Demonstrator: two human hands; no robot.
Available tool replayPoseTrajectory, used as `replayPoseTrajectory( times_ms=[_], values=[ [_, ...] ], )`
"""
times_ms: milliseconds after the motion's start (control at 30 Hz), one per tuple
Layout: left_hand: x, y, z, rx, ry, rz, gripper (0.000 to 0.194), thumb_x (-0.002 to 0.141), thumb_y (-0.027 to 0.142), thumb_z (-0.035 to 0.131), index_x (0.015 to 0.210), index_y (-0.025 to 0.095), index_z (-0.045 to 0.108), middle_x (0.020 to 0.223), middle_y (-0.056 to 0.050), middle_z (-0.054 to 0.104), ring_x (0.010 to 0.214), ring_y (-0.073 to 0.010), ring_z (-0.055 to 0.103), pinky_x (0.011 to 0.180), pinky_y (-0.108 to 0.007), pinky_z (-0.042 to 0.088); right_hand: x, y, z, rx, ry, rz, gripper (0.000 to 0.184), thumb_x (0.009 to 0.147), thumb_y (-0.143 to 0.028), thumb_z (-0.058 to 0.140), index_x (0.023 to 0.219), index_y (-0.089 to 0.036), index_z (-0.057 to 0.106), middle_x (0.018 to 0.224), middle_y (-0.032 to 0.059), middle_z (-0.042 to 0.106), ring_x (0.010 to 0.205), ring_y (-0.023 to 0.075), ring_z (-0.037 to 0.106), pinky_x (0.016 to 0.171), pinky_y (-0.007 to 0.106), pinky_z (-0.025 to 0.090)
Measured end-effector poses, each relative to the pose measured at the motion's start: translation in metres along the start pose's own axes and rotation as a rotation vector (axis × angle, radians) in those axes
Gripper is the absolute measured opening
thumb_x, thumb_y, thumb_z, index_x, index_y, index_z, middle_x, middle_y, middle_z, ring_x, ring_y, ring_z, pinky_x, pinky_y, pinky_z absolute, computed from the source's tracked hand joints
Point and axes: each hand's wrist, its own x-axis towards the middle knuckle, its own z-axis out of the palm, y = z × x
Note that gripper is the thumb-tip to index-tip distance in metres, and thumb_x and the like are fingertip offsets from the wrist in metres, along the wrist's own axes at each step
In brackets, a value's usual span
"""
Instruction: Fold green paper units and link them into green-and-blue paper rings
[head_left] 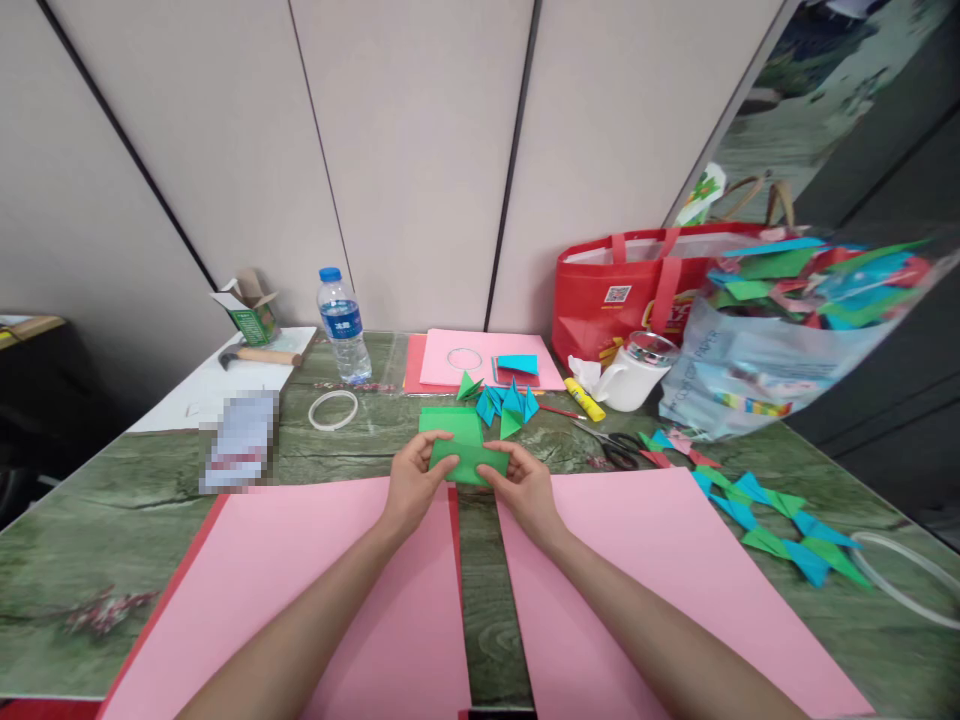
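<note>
Now, left hand (415, 478): pinches the left end of the green paper (469, 464), thumb in front.
Right hand (526, 485): pinches the right end the same way.
Green paper: between both hands, in the middle of the clock; 12 points away from the person.
Green sheets (446, 421): flat, just past it at 11 o'clock.
Folded shapes (513, 408): blue and green, near, at 1 o'clock.
Glue stick (584, 399): yellow, at 2 o'clock, by the white mug (624, 380).
Scissors (621, 450): black handles, at 3 o'clock.
Paper chain (811, 555): blue and green, at 4 o'clock.
Left pink sheet (285, 570): big, at 8 o'clock, red showing along its edge.
Right pink sheet (645, 530): big, at 4 o'clock, under the right arm.
White ring (333, 427): at 10 o'clock.
Water bottle (345, 330): standing, blue cap, farther out at 10 o'clock.
Hammer (262, 357): at 10 o'clock too, near the open box (255, 322).
Red bag (589, 305): far, at 1 o'clock, beside the clear bag (742, 370) of bright paper.
</note>
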Motion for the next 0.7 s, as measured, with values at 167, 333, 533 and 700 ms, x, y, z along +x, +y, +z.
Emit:
replayPoseTrajectory(
  times_ms=[167,333,533,700],
  values=[
    [0.0005,-0.0026,0.0,0.01,0.003,0.005,0.031,0.061,0.023,0.069,0.09,0.016,0.058,0.074,0.0,0.062,0.067,-0.0122,0.057,0.058,-0.021,0.044,-0.0003,-0.0023,0.0005,-0.019,0.004,-0.019,0.03,0.066,-0.032,0.066,0.092,-0.02,0.059,0.064,-0.0026,0.052,0.054,0.0102,0.047,0.048,0.022,0.046],
    [0.0002,-0.002,0.0,0.012,-0.011,0.022,0.034,0.063,0.023,0.069,0.094,0.016,0.056,0.074,0.0,0.063,0.068,-0.0118,0.058,0.059,-0.02,0.045,0.0,-0.0029,-0.0002,-0.084,0.011,-0.043,0.029,0.067,-0.031,0.065,0.094,-0.02,0.06,0.059,-0.0032,0.049,0.049,0.0094,0.043,0.043,0.021,0.041],
    [-0.0006,-0.0001,-0.0012,0.059,-0.052,0.042,0.04,0.066,0.023,0.066,0.104,0.015,0.055,0.081,-0.004,0.064,0.073,-0.0142,0.058,0.062,-0.023,0.046,0.0006,-0.0011,-0.001,-0.124,0.013,-0.036,0.028,0.067,-0.03,0.065,0.092,-0.019,0.061,0.056,-0.0042,0.047,0.047,0.0085,0.039,0.042,0.02,0.036],
    [-0.0003,-0.0008,-0.0017,0.146,-0.031,0.07,0.029,0.067,0.023,0.065,0.095,0.015,0.06,0.08,-0.002,0.063,0.07,-0.0129,0.056,0.059,-0.021,0.044,0.0006,-0.0009,-0.0003,-0.072,0.009,-0.011,0.031,0.066,-0.032,0.065,0.094,-0.02,0.059,0.06,-0.0033,0.05,0.051,0.0105,0.044,0.046,0.022,0.041]
  ],
)
